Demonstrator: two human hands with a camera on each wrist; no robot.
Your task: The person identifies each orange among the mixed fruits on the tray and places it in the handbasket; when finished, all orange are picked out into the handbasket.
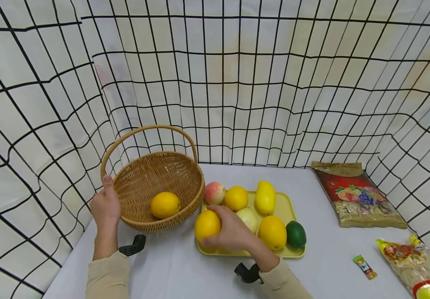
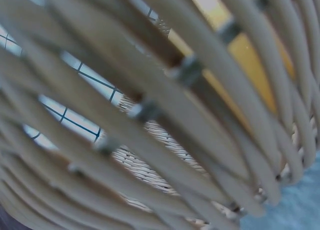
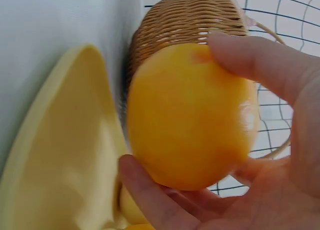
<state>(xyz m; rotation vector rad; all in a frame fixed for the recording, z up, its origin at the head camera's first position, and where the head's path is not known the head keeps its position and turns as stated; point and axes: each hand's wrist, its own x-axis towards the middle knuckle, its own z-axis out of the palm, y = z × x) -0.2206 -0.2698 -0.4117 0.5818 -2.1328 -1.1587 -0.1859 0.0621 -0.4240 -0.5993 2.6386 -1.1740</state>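
Observation:
My left hand grips the wicker basket at its left side, thumb up by the foot of the handle. The basket tilts toward me, and a yellow-orange fruit lies inside. In the left wrist view, the basket's weave fills the picture and hides the left hand. My right hand holds an orange over the left edge of the yellow tray. Seen from the right wrist, thumb and fingers curl round the orange, with the basket behind it.
On the tray sit a peach, an orange, a yellow mango, a pale green fruit, another orange and a dark green fruit. To the right lie a red-gold bag, a small packet and a clear bag.

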